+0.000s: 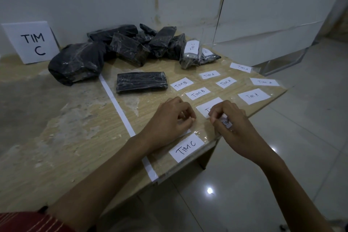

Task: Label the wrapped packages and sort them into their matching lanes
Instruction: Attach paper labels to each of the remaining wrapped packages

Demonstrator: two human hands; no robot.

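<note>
On the table [75, 137], a heap of wrapped packages [128, 47] sits at the far side, and one flat package [141, 82] lies apart without a label. Labelling is under way. The left hand [169, 117], fingers curled, seems to pinch clear tape [202, 128]. The right hand [233, 126] pinches a label [227, 123] near the front edge. The next move is probably to peel it free and press it onto the flat package.

right hand [232, 120] pinching label [226, 123], left hand [169, 117] beside

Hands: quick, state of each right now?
Left hand: fingers curled, pinching; what it holds cannot be told.
Right hand: pinches a paper label.
</note>
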